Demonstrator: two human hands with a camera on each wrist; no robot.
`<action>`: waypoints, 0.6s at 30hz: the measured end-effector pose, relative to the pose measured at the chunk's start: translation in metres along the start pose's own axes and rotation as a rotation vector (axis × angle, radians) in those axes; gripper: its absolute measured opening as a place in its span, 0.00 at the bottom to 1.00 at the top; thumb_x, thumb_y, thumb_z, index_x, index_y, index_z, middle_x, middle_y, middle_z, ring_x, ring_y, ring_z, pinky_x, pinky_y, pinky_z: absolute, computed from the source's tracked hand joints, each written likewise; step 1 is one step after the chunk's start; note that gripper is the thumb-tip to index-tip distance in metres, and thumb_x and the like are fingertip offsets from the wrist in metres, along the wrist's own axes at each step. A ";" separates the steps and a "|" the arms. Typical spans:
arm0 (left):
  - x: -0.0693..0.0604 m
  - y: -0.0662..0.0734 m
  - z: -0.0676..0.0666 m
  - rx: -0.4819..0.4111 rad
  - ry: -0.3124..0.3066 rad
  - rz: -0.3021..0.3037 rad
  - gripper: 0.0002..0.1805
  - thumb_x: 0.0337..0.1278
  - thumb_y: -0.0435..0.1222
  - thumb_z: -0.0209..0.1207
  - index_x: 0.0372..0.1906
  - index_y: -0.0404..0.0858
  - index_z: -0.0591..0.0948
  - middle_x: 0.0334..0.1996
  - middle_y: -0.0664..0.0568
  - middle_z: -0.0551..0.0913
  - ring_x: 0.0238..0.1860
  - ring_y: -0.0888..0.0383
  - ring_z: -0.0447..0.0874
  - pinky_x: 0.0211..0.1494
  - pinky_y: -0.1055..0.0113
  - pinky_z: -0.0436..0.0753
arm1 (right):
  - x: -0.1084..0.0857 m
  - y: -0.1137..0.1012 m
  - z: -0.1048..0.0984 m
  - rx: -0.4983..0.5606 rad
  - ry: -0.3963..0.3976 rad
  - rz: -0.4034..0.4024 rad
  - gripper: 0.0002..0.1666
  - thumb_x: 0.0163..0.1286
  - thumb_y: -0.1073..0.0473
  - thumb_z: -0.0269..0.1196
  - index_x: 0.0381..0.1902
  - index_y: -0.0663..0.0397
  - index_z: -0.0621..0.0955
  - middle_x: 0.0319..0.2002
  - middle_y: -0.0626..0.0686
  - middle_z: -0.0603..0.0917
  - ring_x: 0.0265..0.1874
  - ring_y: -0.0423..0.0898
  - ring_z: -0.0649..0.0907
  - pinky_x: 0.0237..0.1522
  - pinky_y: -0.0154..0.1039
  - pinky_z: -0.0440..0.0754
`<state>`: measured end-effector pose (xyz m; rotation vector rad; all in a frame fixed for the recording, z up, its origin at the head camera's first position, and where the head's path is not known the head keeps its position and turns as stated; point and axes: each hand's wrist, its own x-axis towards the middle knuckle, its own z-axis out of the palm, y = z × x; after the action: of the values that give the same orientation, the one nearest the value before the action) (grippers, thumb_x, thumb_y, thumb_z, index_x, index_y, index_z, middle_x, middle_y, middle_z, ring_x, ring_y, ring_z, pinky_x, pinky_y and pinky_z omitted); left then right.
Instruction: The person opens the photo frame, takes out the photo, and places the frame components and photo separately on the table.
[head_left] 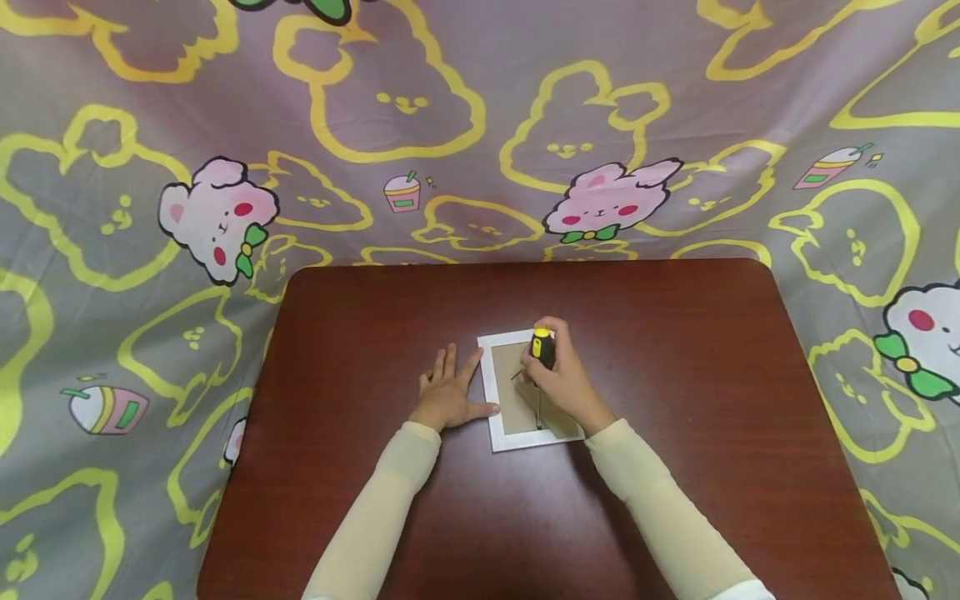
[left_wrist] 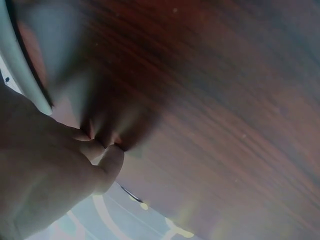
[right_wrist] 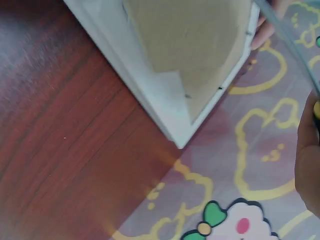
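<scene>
A white picture frame [head_left: 486, 375] lies face down on the table, its brown backing board [head_left: 513, 404] showing. My right hand [head_left: 566, 379] grips the black and yellow handle of a screwdriver [head_left: 541, 348]. The shaft points down toward me, its tip at the inner edge of the frame's near side. My left hand [head_left: 447, 392] is spread flat at the frame's left side, with thumb and index finger on or against the white border. In the right wrist view, small dark tabs [right_wrist: 220, 88] stick out along the frame's inner edge, and the screwdriver shaft [right_wrist: 290, 40] crosses the upper right.
The dark red-brown wooden table [head_left: 360, 333] has rounded far corners. A patterned cloth [head_left: 450, 100] with yellow outlines and cartoon rabbits hangs behind it and along both sides.
</scene>
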<state>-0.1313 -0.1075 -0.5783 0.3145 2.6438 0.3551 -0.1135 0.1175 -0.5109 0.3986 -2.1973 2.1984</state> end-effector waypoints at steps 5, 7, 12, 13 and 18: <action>-0.002 -0.001 -0.002 -0.014 0.017 -0.003 0.63 0.44 0.74 0.62 0.82 0.61 0.42 0.80 0.38 0.34 0.79 0.41 0.29 0.70 0.35 0.50 | -0.022 -0.020 0.011 -0.149 0.026 -0.280 0.30 0.57 0.87 0.56 0.54 0.68 0.62 0.30 0.64 0.78 0.23 0.52 0.81 0.26 0.35 0.82; -0.003 -0.002 -0.002 -0.009 0.017 -0.011 0.64 0.44 0.75 0.62 0.82 0.62 0.42 0.80 0.38 0.34 0.79 0.41 0.29 0.70 0.34 0.50 | -0.030 -0.013 0.012 -0.233 0.049 -0.362 0.30 0.55 0.86 0.58 0.53 0.67 0.63 0.30 0.62 0.78 0.24 0.50 0.81 0.26 0.33 0.80; -0.002 -0.002 -0.001 -0.005 0.028 0.012 0.64 0.43 0.76 0.60 0.82 0.61 0.43 0.80 0.37 0.35 0.79 0.40 0.30 0.70 0.36 0.51 | -0.050 0.006 0.008 -0.369 0.107 -0.464 0.25 0.58 0.77 0.62 0.52 0.64 0.69 0.34 0.56 0.79 0.31 0.46 0.79 0.35 0.32 0.77; -0.002 -0.002 -0.001 -0.008 0.032 0.015 0.64 0.42 0.76 0.61 0.82 0.61 0.43 0.80 0.37 0.35 0.79 0.40 0.31 0.70 0.36 0.51 | -0.053 0.008 0.007 -0.375 0.112 -0.477 0.23 0.59 0.75 0.62 0.52 0.65 0.70 0.34 0.56 0.79 0.32 0.47 0.79 0.37 0.32 0.76; -0.001 -0.001 0.002 -0.031 0.037 0.018 0.64 0.43 0.74 0.62 0.82 0.61 0.44 0.80 0.37 0.35 0.79 0.41 0.30 0.70 0.37 0.50 | -0.063 0.007 0.005 -0.286 0.107 -0.500 0.18 0.62 0.75 0.60 0.49 0.71 0.69 0.33 0.59 0.78 0.28 0.49 0.81 0.35 0.29 0.79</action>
<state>-0.1303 -0.1079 -0.5796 0.3246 2.6698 0.4115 -0.0530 0.1235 -0.5292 0.7060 -2.0308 1.5901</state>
